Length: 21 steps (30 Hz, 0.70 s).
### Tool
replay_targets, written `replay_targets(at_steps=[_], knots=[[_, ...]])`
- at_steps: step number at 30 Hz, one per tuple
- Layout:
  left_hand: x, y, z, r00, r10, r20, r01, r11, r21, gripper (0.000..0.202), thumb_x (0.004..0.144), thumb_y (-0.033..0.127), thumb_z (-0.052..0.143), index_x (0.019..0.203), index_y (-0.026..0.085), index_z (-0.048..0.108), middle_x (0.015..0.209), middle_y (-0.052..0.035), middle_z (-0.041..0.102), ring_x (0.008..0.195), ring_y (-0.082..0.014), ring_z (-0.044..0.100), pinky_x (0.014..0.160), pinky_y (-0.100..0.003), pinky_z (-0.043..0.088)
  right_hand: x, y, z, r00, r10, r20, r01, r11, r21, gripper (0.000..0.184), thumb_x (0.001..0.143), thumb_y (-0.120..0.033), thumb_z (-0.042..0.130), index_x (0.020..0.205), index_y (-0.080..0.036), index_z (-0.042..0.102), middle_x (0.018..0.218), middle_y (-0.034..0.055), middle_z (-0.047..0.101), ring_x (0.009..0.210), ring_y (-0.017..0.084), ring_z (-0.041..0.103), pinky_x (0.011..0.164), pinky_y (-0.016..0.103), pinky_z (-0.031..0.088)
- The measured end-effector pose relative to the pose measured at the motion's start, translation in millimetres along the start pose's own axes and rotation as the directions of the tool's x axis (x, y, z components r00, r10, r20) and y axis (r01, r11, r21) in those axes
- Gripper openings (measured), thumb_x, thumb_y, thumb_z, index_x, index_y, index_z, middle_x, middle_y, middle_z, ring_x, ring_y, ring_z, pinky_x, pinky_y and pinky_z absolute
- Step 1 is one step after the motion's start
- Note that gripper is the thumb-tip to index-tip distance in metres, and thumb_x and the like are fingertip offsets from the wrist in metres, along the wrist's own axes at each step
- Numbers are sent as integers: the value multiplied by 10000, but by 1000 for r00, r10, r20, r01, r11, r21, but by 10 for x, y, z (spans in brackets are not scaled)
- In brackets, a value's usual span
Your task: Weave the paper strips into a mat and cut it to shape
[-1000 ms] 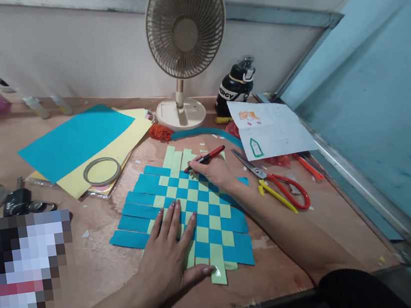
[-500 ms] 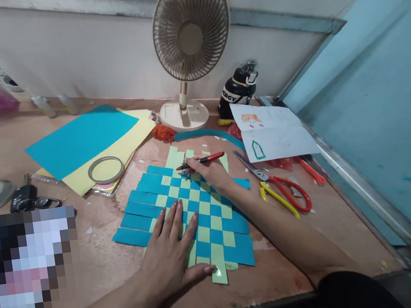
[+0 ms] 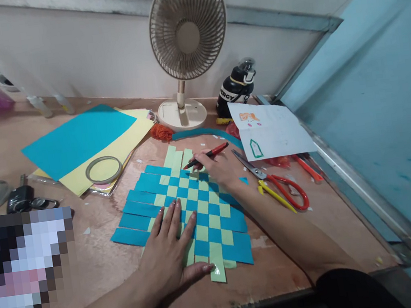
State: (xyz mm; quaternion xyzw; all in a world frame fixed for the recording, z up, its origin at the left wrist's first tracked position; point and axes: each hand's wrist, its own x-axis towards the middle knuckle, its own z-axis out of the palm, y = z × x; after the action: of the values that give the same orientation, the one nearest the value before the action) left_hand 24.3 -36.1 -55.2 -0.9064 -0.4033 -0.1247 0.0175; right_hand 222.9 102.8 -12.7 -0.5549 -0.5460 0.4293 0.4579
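Observation:
A mat of woven paper strips [image 3: 203,207], blue and pale green in a checkerboard, lies flat on the table. My left hand [image 3: 172,246] rests on its lower left part with fingers spread, the thumb reaching the end of a green strip. In my right hand [image 3: 217,167] is a red and black pen [image 3: 208,155], gripped between the fingers. Its tip points left, at the mat's upper part, near the green strips; whether it touches the paper I cannot tell. My right hand and forearm hide part of the mat's upper right side.
Scissors with red handles [image 3: 289,191] lie right of the mat, beside a yellow-handled tool [image 3: 277,197]. A drawing sheet [image 3: 274,130], a black bottle [image 3: 235,89] and a fan [image 3: 183,114] stand behind. Left are blue paper [image 3: 78,140], a tape roll [image 3: 103,170] and keys [image 3: 20,198].
My right hand has moved a little to the right with the pen, whose tip has shifted right along the mat's top. My left hand stays in place on the mat.

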Motion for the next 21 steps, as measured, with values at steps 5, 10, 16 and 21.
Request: replay_targets(at_steps=[5, 10, 16, 21], knots=[[2, -3, -14, 1000, 4, 1, -4, 1000, 3, 971, 838, 858, 354, 1543, 191, 371, 1616, -226, 278, 1500, -399, 226, 1186, -514, 126, 5, -21, -35, 999, 41, -17, -42, 999, -22, 216, 774, -298, 574, 614, -192, 673, 599, 41, 682, 604, 171, 652, 578, 268, 506], [-1, 1, -3, 1000, 7, -2, -7, 1000, 13, 983, 828, 870, 349, 1544, 197, 366, 1614, -226, 282, 1502, -401, 222, 1187, -518, 132, -13, -155, -122, 998, 38, -58, -38, 999, 4, 230, 819, -331, 564, 683, -192, 689, 736, 57, 741, 627, 162, 652, 607, 277, 540], [-11, -4, 10, 1000, 9, -4, -9, 1000, -2, 987, 829, 863, 365, 1553, 192, 348, 1626, -227, 249, 1505, -402, 214, 1189, -524, 141, -116, -40, -257, 995, 55, 85, -52, 998, -41, 254, 795, -452, 690, 753, -203, 716, 734, 54, 733, 704, 185, 678, 663, 292, 543], [-12, 0, 8, 1000, 5, -4, -5, 1000, -9, 964, 846, 841, 373, 1558, 193, 340, 1639, -195, 240, 1508, -405, 197, 1195, -532, 146, -130, 203, -231, 997, 56, 57, -59, 997, 46, 315, 745, -504, 732, 766, -191, 705, 690, 49, 725, 643, 186, 671, 630, 301, 544]])
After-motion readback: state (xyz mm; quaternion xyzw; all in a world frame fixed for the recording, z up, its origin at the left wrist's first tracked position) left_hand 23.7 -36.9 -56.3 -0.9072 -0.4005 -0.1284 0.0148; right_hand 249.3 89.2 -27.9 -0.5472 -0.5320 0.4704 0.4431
